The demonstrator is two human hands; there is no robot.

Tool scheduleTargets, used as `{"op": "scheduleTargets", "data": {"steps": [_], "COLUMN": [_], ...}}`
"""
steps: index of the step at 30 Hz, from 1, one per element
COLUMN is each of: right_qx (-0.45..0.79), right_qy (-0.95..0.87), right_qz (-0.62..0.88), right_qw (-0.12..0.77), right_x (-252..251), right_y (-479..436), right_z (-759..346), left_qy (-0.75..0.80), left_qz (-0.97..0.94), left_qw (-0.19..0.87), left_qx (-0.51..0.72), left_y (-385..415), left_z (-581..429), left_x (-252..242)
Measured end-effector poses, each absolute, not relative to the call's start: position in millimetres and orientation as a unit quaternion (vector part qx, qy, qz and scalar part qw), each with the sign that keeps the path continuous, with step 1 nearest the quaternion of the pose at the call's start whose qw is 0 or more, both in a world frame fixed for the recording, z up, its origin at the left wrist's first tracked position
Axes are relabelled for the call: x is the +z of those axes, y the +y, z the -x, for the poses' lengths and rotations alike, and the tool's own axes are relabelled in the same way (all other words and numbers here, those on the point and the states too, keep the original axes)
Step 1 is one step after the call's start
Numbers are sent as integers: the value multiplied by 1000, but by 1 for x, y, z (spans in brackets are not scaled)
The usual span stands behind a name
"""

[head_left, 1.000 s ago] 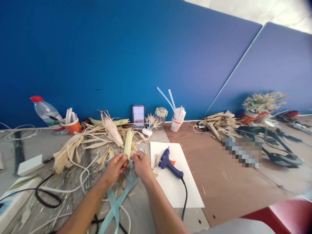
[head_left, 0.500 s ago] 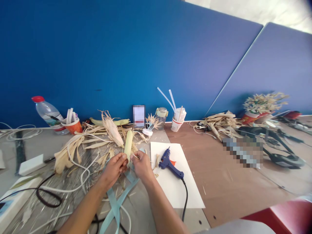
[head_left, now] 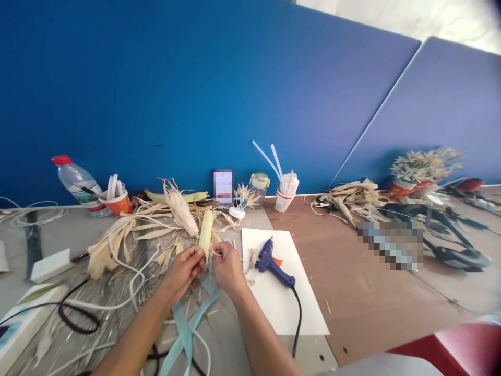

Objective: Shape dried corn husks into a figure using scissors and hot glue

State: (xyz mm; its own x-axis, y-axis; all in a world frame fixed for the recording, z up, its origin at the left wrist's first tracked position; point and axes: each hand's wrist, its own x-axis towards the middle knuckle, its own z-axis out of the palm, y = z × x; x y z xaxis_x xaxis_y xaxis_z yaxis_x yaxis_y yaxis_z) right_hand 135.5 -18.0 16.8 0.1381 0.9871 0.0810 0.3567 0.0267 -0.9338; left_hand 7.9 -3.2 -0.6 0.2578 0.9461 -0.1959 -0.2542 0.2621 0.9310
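Observation:
My left hand (head_left: pixel 190 267) is closed on the lower end of a pale green corn husk (head_left: pixel 206 232), which stands nearly upright between my hands. Just to its right, my right hand (head_left: pixel 228 265) pinches a thin pale strip (head_left: pixel 214 252) by the husk's base; what the strip is made of is too small to tell. A light blue ribbon (head_left: pixel 182 329) lies crossed on the table beneath my wrists. Dried corn husks (head_left: pixel 180 214) are heaped behind my left hand. Right of my right hand, a blue glue gun (head_left: pixel 274 263) rests on a white sheet (head_left: pixel 291 308).
White cables (head_left: pixel 136 282) and a power strip (head_left: pixel 23 318) lie at the left. Along the blue partition stand a plastic bottle (head_left: pixel 80 180), an orange cup (head_left: pixel 118 203), a phone (head_left: pixel 223 187), a jar (head_left: pixel 259 190) and a paper cup (head_left: pixel 283 201). Black headgear (head_left: pixel 456 250) lies right.
My right hand has shifted slightly away from the husk's base, and the thin strip in its pinch shows more. The husk has tilted and moved a little. My left hand keeps its hold.

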Motion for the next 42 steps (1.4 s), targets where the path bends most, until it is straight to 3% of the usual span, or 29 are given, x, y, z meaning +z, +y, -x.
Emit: {"op": "scheduleTargets", "data": {"steps": [14,25,42], "right_qx": [398,523,557], "right_qy": [-530,-457,-420], "right_qz": [592,541,529], "right_qw": [459,474,483], "right_x": [20,13,10], "right_y": [-15,-12,-8], "right_z": [-137,-142,-143], "left_qy": [407,399,403], "left_qz": [-528,-543,-504], "left_qw": [654,641,653], "left_qx": [358,368,397], "left_y": [-6,-7,-6], "left_z": [-6,-4,-5], "left_x": [-6,-4,-3]}}
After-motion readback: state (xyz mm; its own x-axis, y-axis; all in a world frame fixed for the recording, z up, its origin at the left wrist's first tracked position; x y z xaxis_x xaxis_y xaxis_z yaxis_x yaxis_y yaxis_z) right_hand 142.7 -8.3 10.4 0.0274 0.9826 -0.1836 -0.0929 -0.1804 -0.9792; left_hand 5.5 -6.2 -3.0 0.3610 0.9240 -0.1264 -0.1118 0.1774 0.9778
